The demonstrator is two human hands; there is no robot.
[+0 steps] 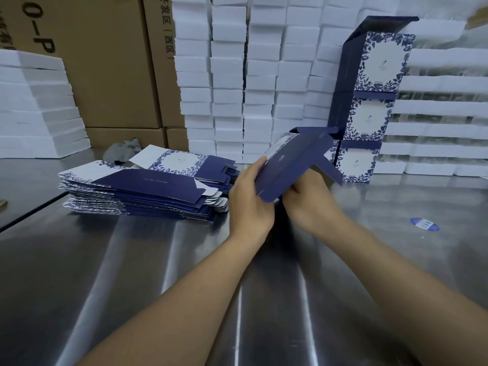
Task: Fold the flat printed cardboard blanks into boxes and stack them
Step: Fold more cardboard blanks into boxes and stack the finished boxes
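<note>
A navy blue cardboard blank (pixel 293 165) with a white floral panel is held tilted above the steel table, partly unfolded, one flap sticking out to the right. My left hand (pixel 249 196) grips its near left edge. My right hand (pixel 310 199) holds it from below, fingers hidden under the card. To the left lies a pile of flat printed blanks (pixel 142 191). Behind the held blank three folded blue-and-white boxes (pixel 369 101) stand stacked in a column, the top one with its lid flap up.
White foam blocks (pixel 250 75) are stacked high along the back and at the left (pixel 34 107). Brown cartons (pixel 111 62) stand at the back left. A crumpled grey rag (pixel 124 151) lies behind the pile. A round blue sticker (pixel 424 224) sits on the steel table (pixel 132 273).
</note>
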